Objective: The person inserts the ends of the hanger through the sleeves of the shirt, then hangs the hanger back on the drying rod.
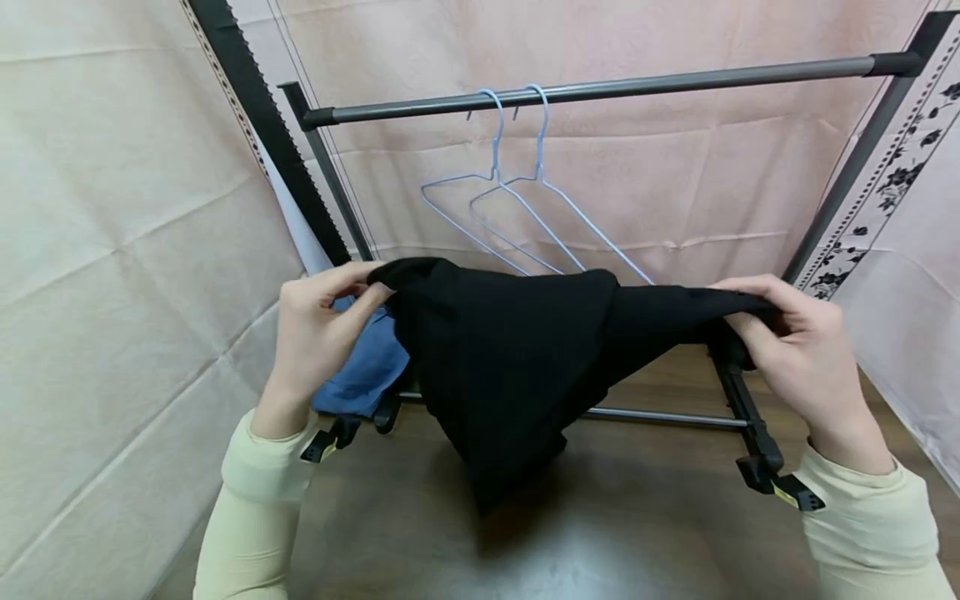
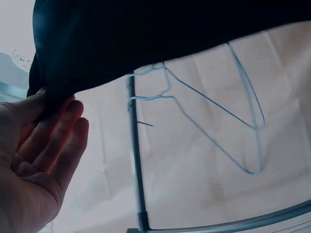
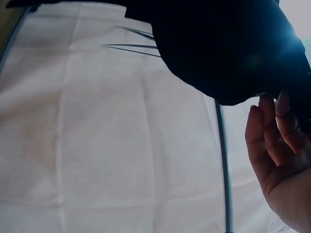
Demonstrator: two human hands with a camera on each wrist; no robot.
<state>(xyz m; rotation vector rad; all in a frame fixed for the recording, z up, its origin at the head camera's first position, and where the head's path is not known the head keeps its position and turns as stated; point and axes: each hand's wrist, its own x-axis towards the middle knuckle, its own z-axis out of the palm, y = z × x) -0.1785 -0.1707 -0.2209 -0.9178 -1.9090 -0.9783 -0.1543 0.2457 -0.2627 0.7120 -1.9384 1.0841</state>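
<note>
A black garment (image 1: pixel 510 333) is stretched between both hands, its lower part hanging in a point above the floor. Its exact kind cannot be told from the folds. At its left end, my left hand (image 1: pixel 318 333) pinches the cloth between thumb and fingers; the left wrist view shows the same pinch on the black edge (image 2: pixel 53 92). My right hand (image 1: pixel 802 350) grips the narrower right end, with the thumb below the cloth. Behind the garment, two light blue wire hangers (image 1: pixel 498 158) hang from the rack's bar, their lower parts partly hidden by the cloth.
The dark metal clothes rack (image 1: pixel 637 88) spans the view behind the hands, with a low crossbar (image 1: pixel 675 418) near the wooden floor (image 1: pixel 600 533). Blue folded cloth (image 1: pixel 367 367) lies at the left, behind the left hand. Pale curtains (image 1: pixel 120 250) surround the rack.
</note>
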